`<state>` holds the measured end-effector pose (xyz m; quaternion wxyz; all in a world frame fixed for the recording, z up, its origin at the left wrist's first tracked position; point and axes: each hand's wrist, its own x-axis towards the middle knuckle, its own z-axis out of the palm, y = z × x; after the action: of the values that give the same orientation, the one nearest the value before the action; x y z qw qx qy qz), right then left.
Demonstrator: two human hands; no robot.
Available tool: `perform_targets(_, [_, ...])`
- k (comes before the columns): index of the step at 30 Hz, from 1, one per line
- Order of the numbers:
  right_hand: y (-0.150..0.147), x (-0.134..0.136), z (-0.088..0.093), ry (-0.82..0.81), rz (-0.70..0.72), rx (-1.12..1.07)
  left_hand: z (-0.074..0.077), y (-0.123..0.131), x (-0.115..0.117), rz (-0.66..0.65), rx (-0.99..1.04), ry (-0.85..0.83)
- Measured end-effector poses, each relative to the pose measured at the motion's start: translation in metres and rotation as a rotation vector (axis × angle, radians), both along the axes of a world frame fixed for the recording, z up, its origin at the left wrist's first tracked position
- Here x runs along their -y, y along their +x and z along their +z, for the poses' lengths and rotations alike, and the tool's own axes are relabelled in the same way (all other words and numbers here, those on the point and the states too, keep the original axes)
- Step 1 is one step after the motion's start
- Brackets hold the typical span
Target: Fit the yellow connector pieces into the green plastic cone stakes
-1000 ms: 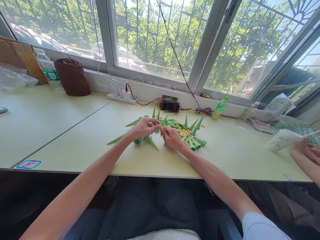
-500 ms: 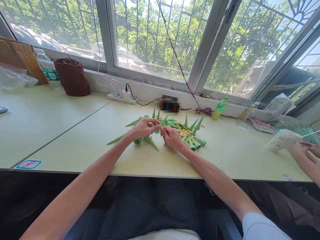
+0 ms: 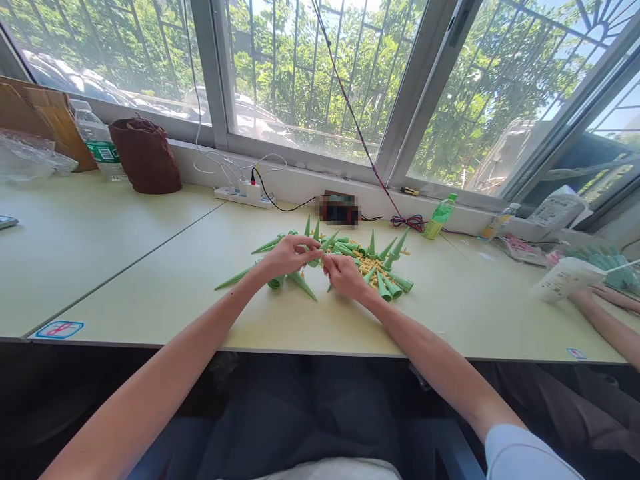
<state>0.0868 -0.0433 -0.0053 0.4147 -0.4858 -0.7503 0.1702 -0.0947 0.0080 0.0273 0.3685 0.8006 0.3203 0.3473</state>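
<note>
A heap of green plastic cones [image 3: 385,257] and small yellow pieces [image 3: 369,265] lies in the middle of the pale table [image 3: 150,280]. My left hand [image 3: 287,257] and my right hand [image 3: 344,275] meet at the heap's near edge, fingertips pinched together. Between them they hold a green cone [image 3: 327,243] that points up and away. More green cones lie under and left of my left hand, one long cone [image 3: 233,278] pointing left.
A brown pouch [image 3: 146,157], a water bottle [image 3: 100,143] and a cardboard box [image 3: 40,113] stand at the back left. A power strip [image 3: 240,193] and a green bottle [image 3: 440,215] sit by the window sill. Another person's hand [image 3: 607,297] rests at the right by a white bag [image 3: 565,280].
My hands have barely moved, still pinching at the cone. The other person's hands at the right have shifted farther right and back, toward the white bag.
</note>
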Motion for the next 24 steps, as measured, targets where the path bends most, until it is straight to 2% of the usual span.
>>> perform_targets(10, [-0.0033, -0.0006, -0.0001, -0.010, -0.014, -0.091, 0.0031, 0.0021, 0.0041, -0.014, -0.016, 0.024])
perform_targets(19, [-0.0049, 0.0031, 0.0021, 0.025, -0.011, -0.112, -0.0003, 0.0035, 0.0014, 0.054, 0.045, -0.039])
perform_targets(24, [-0.0038, 0.0000, 0.0005, 0.010, -0.014, -0.147, -0.0001, 0.0032, 0.0016, 0.047, 0.053, -0.052])
